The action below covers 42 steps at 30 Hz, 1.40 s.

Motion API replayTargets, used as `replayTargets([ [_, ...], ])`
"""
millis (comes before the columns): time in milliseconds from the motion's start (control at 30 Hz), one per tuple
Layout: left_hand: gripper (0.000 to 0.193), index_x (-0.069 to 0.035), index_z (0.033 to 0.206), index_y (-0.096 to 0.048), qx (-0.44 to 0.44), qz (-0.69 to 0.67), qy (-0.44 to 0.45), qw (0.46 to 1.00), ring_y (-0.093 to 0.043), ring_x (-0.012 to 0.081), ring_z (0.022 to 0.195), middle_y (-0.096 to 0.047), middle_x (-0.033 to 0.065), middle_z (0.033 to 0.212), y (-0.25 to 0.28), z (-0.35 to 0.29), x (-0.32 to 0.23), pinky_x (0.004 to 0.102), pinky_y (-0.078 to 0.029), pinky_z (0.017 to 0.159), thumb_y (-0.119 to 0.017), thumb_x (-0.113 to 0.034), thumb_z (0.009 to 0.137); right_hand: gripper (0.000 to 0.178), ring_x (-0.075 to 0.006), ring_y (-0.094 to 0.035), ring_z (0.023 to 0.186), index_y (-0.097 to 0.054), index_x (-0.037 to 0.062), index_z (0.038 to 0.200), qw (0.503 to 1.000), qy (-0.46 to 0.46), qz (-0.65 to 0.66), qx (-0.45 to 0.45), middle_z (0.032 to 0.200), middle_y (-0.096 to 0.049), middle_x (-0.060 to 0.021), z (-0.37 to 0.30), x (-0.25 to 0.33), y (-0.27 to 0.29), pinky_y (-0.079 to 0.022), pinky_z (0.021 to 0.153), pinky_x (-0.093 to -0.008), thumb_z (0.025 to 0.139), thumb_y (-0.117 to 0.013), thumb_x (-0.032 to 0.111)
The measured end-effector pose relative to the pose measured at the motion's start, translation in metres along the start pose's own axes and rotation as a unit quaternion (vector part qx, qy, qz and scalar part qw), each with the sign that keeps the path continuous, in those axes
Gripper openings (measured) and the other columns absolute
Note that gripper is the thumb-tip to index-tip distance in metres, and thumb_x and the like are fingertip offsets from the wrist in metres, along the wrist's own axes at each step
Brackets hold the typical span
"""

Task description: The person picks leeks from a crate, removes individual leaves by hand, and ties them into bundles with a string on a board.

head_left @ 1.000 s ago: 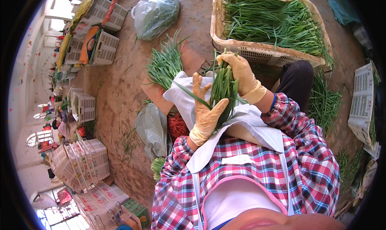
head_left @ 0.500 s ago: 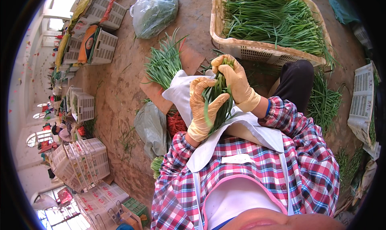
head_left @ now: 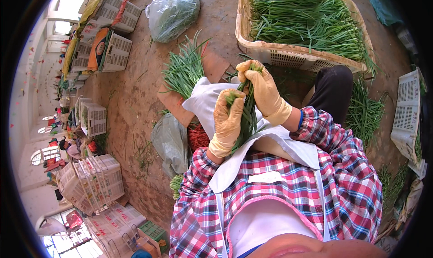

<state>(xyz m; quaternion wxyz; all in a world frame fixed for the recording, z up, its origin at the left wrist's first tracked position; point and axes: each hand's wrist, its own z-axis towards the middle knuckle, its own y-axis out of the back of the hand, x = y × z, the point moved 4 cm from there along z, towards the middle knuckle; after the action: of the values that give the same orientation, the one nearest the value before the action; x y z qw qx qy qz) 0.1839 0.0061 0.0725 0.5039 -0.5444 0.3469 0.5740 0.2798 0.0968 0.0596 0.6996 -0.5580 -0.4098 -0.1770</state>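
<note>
In front of my chest, both hands in pale yellow gloves grip a bunch of garlic chives. My right hand is closed round its upper end, fingers curled over the stems. Lower and to the left, my left hand is closed too, with short green ends poking out above its thumb. The lower leaves hang toward the light grey apron on my lap. Beyond the apron, a larger pile of chives lies on a brown sheet. Red ties lie beside my left wrist.
A cream plastic crate heaped with chives stands at the far right. Loose chives lie right of my knee, near a white crate. Plastic bags rest on the dirt floor. Stacked crates line the left side.
My left hand was spread with its thumb apart against the bunch; its fingers have now closed round stems. My right hand has barely moved.
</note>
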Motion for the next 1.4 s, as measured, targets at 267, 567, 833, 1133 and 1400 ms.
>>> replayTargets([
  [267,0.028,-0.005,0.118,-0.057,-0.051,-0.255,0.034,0.965,-0.055,0.0154,0.074,-0.056,0.0026,0.087,0.032,0.005,-0.030,0.0383,-0.051,0.085,-0.054,-0.027,0.100,0.018,-0.0101,-0.043,0.061,-0.054,0.0026,0.108,0.987,0.023,0.060,-0.145,0.068,-0.037,0.0032,0.043,0.071,0.069,-0.048,0.061,-0.0288,0.096,-0.042,0.011],
  [567,0.058,-0.005,0.144,-0.042,0.025,-0.117,0.170,0.978,-0.051,0.0082,0.080,-0.056,0.0050,0.118,0.004,-0.001,-0.041,0.0240,-0.043,0.067,-0.063,-0.005,0.089,0.017,-0.0080,-0.064,0.089,-0.071,0.0001,0.106,0.958,0.012,-0.185,0.221,0.097,-0.071,-0.0043,0.009,0.087,-0.001,-0.052,0.080,-0.0215,0.093,-0.067,0.011],
  [833,0.064,-0.007,0.151,-0.031,0.087,-0.152,0.146,0.974,-0.053,0.0101,0.106,-0.052,0.0033,0.134,-0.015,0.001,-0.038,0.0238,-0.046,0.087,-0.062,-0.009,0.095,0.018,-0.0065,-0.058,0.075,-0.071,-0.0009,0.098,0.958,-0.088,-0.123,0.242,0.089,-0.069,-0.0023,-0.005,0.072,-0.021,-0.049,0.066,-0.0207,0.090,-0.072,0.015],
  [1133,0.053,-0.006,0.150,-0.034,0.115,-0.116,0.171,0.972,-0.050,0.0136,0.120,-0.050,0.0025,0.135,-0.026,-0.006,-0.030,0.0279,-0.039,0.103,-0.054,-0.014,0.101,0.019,-0.0046,-0.055,0.081,-0.068,0.0023,0.105,0.948,-0.091,-0.152,0.263,0.089,-0.064,0.0040,-0.010,0.068,-0.017,-0.047,0.072,-0.0214,0.091,-0.070,0.015],
  [1400,0.049,-0.003,0.147,-0.038,0.076,-0.180,0.132,0.972,-0.049,0.0163,0.125,-0.050,0.0064,0.138,-0.031,0.000,-0.032,0.0309,-0.037,0.108,-0.053,-0.012,0.101,0.020,-0.0049,-0.056,0.083,-0.066,-0.0006,0.109,0.964,-0.077,-0.129,0.221,0.092,-0.065,0.0016,-0.011,0.066,-0.003,-0.049,0.073,-0.0218,0.096,-0.063,0.015],
])
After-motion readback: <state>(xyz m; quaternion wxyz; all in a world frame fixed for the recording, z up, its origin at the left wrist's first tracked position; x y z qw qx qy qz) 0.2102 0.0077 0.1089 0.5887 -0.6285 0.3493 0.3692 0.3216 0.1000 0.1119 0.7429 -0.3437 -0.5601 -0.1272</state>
